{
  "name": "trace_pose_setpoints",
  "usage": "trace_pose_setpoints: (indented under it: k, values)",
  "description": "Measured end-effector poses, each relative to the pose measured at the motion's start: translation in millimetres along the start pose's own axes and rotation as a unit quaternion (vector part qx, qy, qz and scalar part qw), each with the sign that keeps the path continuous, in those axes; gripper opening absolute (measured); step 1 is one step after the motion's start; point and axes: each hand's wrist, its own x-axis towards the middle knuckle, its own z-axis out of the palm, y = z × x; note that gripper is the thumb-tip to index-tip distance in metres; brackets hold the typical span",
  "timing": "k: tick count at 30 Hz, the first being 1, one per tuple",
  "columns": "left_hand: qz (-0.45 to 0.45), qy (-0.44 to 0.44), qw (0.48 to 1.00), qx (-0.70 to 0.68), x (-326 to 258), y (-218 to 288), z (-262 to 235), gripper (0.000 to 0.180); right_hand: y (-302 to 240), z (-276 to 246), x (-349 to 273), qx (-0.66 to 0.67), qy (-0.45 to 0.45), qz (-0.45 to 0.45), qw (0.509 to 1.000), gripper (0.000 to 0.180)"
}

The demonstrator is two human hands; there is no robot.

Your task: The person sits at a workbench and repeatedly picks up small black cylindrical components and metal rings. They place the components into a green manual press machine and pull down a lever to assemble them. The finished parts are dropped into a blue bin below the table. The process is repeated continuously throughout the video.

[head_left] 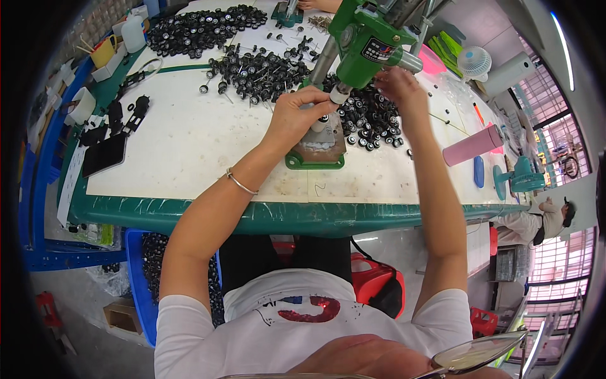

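1. A blue plastic bin (134,271) stands on the floor at the person's left, partly filled with small black pieces.
2. On the table's far left, a yellow mug (103,53) holds thin sticks, near a white plastic jug (133,34). A pink cylindrical bottle (472,145) is at the right; its contents are hidden.
3. A brown box (123,316) sits on the floor beside the bin; what it contains cannot be made out.
4. The arbor press (361,60) has a glossy green body, bare metal cylinders and a flat, worn base plate. On that plate stands a small black-and-white part (320,122), beneath the left hand.
5. The left hand (295,115) has its thumb and index fingertips close together at the ram's pale tip; whether they pinch anything cannot be told. A thin metal bangle (242,183) rings the forearm.
6. The right hand (402,95) is blurred, fingers bent beside the press; its grip cannot be made out.
7. Round black wheels (370,120) with pale centres heap just right of the press; stemmed black wheels (252,74) with thin metal pins spread beyond it.
8. The tabletop (189,158) is white and scuffed, edged in smooth green.
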Motion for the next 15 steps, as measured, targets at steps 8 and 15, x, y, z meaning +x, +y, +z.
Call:
trace_pose_setpoints:
  k: [8,15]
  values:
    - [-0.012,-0.008,1.000,-0.015,1.3,2.7,-5.9,0.012,-152.6,9.4,102.3,0.257,0.028,-0.063,0.964,0.021]
    - [-0.004,-0.015,1.000,-0.015,3.2,2.0,0.4,0.010,-130.6,-9.6,149.2,0.307,-0.016,-0.154,0.939,0.018]
